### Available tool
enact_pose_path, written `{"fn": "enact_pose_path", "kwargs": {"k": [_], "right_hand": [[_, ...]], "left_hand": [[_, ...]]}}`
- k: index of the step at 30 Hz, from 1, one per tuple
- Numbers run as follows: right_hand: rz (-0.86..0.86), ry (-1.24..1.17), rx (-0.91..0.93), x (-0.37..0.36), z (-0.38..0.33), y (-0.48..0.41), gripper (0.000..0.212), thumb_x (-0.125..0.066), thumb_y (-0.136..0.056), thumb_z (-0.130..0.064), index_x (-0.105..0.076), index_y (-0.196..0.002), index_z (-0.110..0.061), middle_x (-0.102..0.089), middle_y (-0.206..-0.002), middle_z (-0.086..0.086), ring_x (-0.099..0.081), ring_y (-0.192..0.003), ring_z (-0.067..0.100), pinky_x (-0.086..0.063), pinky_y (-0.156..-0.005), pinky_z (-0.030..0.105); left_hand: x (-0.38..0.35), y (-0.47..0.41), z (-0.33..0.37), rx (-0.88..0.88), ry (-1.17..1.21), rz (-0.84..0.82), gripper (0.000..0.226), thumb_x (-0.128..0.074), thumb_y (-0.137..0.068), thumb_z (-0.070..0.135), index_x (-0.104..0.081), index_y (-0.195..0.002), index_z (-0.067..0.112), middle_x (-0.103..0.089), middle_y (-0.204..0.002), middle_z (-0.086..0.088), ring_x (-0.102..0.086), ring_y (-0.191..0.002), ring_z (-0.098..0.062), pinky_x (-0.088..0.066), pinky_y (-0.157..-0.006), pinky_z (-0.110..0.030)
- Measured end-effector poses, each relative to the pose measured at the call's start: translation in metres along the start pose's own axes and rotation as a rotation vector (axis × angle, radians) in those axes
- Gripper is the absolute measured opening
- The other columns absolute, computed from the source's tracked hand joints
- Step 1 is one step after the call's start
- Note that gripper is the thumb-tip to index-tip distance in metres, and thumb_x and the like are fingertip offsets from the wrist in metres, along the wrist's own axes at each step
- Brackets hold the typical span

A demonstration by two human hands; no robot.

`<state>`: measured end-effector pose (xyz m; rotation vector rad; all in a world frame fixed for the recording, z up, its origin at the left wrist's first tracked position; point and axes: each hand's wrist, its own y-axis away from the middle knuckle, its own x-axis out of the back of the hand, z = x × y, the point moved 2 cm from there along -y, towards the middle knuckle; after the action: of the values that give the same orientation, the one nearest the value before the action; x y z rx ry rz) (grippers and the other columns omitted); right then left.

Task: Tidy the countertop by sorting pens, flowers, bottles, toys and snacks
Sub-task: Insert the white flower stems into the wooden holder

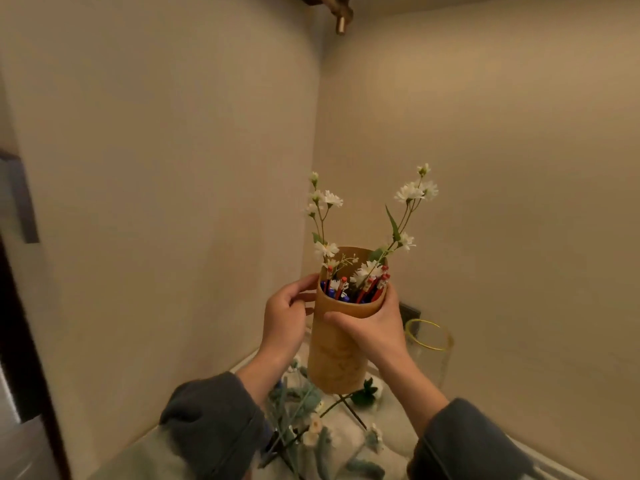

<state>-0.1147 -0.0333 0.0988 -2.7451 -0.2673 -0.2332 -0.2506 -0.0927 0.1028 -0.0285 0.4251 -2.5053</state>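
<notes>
Both hands hold a tall bamboo holder in the corner where the left wall meets the right wall. The holder leans, its open mouth tipped toward the camera. The right hand is clamped on it just under the rim, thumb laid across the front and fingers wrapped round the right side. The left hand grips the left edge near the rim with curled fingers.

Inside the mouth stand red and blue pens, packed along the rim, and two white flower stems that fan apart, one toward each wall, without touching either. There is free air above and behind them up to a brass fitting at the top of the corner.

The holder's base hangs over loose flowers strewn on the pale tabletop; whether it touches them cannot be told. Just beside the right hand, close to the right wall, stands a clear glass vase with a gold rim, and behind it a dark wall plate. The tabletop narrows into the corner, so room is tight on both sides and more open toward the person.
</notes>
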Motion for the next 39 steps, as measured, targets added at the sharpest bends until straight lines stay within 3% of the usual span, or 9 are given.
{"fn": "enact_pose_path", "kwargs": {"k": [3,7,14,19,21,23,28,32,39], "right_hand": [[0.034,0.014,-0.002,-0.029,0.007,-0.023,0.11,-0.093,-0.045,-0.04,-0.029,-0.135,-0.043,-0.048,-0.128,-0.013,-0.051,-0.117,0.011,-0.05,-0.097,0.038],[0.087,0.013,-0.004,-0.055,0.023,-0.053,0.107,-0.093,-0.043,-0.041,-0.028,-0.128,-0.049,-0.047,-0.125,-0.018,-0.05,-0.117,0.009,-0.049,-0.099,0.041],[0.14,0.02,-0.028,-0.077,0.054,-0.105,0.114,-0.094,-0.046,-0.035,-0.029,-0.14,-0.04,-0.047,-0.133,-0.013,-0.048,-0.122,0.011,-0.05,-0.1,0.045],[0.108,0.041,-0.044,-0.089,0.072,-0.134,0.109,-0.094,-0.047,-0.035,-0.029,-0.133,-0.047,-0.047,-0.132,-0.017,-0.048,-0.122,0.009,-0.05,-0.099,0.041],[0.094,0.034,-0.038,-0.094,0.078,-0.142,0.106,-0.094,-0.049,-0.031,-0.028,-0.13,-0.049,-0.048,-0.131,-0.017,-0.048,-0.121,0.007,-0.05,-0.098,0.036],[0.079,0.026,-0.033,-0.099,0.084,-0.148,0.106,-0.094,-0.05,-0.029,-0.029,-0.13,-0.048,-0.048,-0.129,-0.018,-0.049,-0.12,0.004,-0.05,-0.096,0.032],[0.065,-0.003,-0.024,-0.109,0.095,-0.157,0.107,-0.095,-0.049,-0.029,-0.032,-0.135,-0.043,-0.049,-0.131,-0.019,-0.05,-0.12,0.001,-0.051,-0.098,0.032],[0.022,-0.027,-0.034,-0.116,0.099,-0.158,0.107,-0.095,-0.052,-0.023,-0.032,-0.137,-0.039,-0.05,-0.129,-0.021,-0.05,-0.118,-0.003,-0.05,-0.094,0.023],[-0.028,-0.012,-0.103,-0.123,0.122,-0.148,0.104,-0.095,-0.051,-0.021,-0.031,-0.131,-0.043,-0.048,-0.119,-0.028,-0.05,-0.11,-0.007,-0.048,-0.089,0.019]], "left_hand": [[0.019,-0.03,-0.018,0.026,-0.045,-0.061,0.04,-0.036,-0.099,0.002,-0.062,-0.122,0.023,-0.067,-0.111,0.009,-0.063,-0.101,-0.008,-0.056,-0.081,-0.024],[0.032,-0.071,-0.066,0.142,-0.122,-0.141,0.036,-0.038,-0.1,0.007,-0.06,-0.123,0.026,-0.066,-0.111,0.007,-0.06,-0.104,-0.01,-0.054,-0.091,-0.033],[0.024,-0.121,-0.167,0.385,-0.295,-0.309,0.03,-0.043,-0.097,0.004,-0.056,-0.122,0.015,-0.063,-0.118,-0.003,-0.057,-0.108,-0.015,-0.045,-0.095,-0.029],[0.005,-0.126,-0.224,0.443,-0.426,-0.465,0.032,-0.047,-0.092,-0.001,-0.052,-0.119,0.015,-0.056,-0.121,-0.004,-0.051,-0.107,-0.016,-0.045,-0.078,-0.018],[-0.005,-0.128,-0.239,0.468,-0.429,-0.513,0.031,-0.049,-0.091,-0.001,-0.047,-0.116,0.018,-0.059,-0.12,-0.011,-0.056,-0.103,-0.024,-0.05,-0.084,-0.024],[-0.014,-0.127,-0.255,0.514,-0.48,-0.564,0.034,-0.052,-0.091,0.009,-0.048,-0.125,0.017,-0.062,-0.12,-0.015,-0.061,-0.105,-0.033,-0.051,-0.092,-0.04],[-0.028,-0.119,-0.267,0.48,-0.704,-0.745,0.053,-0.046,-0.078,0.053,-0.049,-0.126,0.03,-0.057,-0.131,0.0,-0.053,-0.118,-0.021,-0.045,-0.101,-0.04],[-0.046,-0.102,-0.265,0.466,-0.833,-0.939,0.065,-0.041,-0.09,0.055,-0.028,-0.147,0.029,-0.032,-0.152,-0.008,-0.026,-0.14,-0.031,-0.025,-0.113,-0.04],[-0.055,-0.092,-0.266,0.424,-0.889,-1.08,0.079,-0.033,-0.081,0.07,-0.016,-0.149,0.035,-0.025,-0.155,-0.008,-0.026,-0.14,-0.032,-0.03,-0.107,-0.044]]}}
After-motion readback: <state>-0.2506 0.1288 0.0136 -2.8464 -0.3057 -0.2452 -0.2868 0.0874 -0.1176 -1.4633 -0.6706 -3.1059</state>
